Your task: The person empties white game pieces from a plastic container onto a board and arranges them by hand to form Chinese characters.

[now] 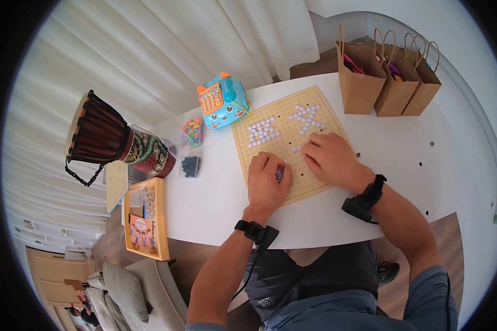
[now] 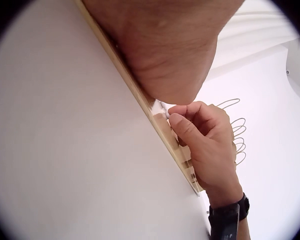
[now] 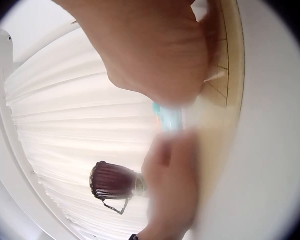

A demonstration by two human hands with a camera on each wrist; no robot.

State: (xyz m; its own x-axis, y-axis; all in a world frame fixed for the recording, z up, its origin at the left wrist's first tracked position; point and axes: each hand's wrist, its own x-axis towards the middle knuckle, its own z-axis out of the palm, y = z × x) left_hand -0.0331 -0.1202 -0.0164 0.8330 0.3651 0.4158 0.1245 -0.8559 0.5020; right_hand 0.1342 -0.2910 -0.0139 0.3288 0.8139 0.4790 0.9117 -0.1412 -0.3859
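A wooden grid board (image 1: 259, 144) lies on the white table, with white pieces (image 1: 264, 131) grouped at its upper left and more white pieces (image 1: 305, 118) at its upper right. The left hand (image 1: 269, 179) rests at the board's lower left, fingers curled round several pieces (image 1: 279, 173). Over the board's right half is the right hand (image 1: 337, 160), beside a short row of white pieces (image 1: 296, 148). The left wrist view shows the right hand (image 2: 210, 145) pinching a white piece (image 2: 167, 114) between thumb and finger. In the right wrist view the left hand (image 3: 175, 180) is blurred.
Behind the board stands a blue toy phone (image 1: 224, 102). Clear boxes of colourful bits (image 1: 193, 131) and dark pieces (image 1: 190, 166) sit to its left, near a drum (image 1: 100, 129) and a wooden tray (image 1: 160, 220). Paper bags (image 1: 361, 83) stand at the back right.
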